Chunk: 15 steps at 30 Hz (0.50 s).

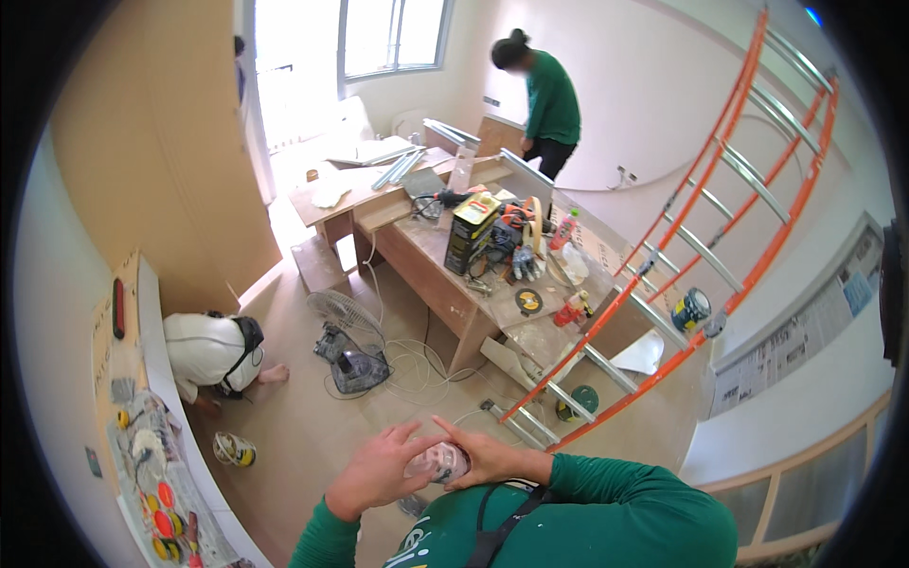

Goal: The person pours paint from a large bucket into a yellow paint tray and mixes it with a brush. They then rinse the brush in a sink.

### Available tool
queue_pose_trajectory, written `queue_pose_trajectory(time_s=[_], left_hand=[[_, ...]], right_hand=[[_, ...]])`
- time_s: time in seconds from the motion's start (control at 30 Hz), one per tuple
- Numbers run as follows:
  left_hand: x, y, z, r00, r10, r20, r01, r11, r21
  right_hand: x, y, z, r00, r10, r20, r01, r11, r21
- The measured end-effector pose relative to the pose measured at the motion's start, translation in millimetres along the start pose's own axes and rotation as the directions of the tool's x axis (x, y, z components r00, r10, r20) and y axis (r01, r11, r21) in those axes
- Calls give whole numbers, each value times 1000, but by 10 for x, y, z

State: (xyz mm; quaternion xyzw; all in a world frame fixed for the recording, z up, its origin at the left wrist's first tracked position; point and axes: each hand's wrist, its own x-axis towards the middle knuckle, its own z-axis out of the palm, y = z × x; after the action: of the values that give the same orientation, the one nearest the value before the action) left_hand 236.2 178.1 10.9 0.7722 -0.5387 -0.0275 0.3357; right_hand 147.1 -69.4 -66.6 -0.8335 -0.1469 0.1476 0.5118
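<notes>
Close in front of my chest, both hands meet around a small rounded container that looks clear or whitish. My right hand wraps its right side, thumb and fingers closed on it. From the left, my left hand grips the container's other side, its fingers bent over the edge. What is inside is too small to make out. Green sleeves cover both my forearms.
An orange ladder leans at the right. Ahead, a cluttered wooden workbench carries a tin and tools. A fan stands on the floor with loose cables. One person stands behind the bench; another crouches left near a bucket.
</notes>
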Motion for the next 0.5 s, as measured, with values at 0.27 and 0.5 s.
queue_pose_trajectory(time_s=[0.27,0.5], left_hand=[[474,418,87,955,107,276,-138,986,97],[1095,1189,845,827,-358,434,339,933,123]], right_hand=[[-613,151,-56,966,-112,-235,126,991,47],[-1649,315,-222,902,-148,-404,153,988,-20]])
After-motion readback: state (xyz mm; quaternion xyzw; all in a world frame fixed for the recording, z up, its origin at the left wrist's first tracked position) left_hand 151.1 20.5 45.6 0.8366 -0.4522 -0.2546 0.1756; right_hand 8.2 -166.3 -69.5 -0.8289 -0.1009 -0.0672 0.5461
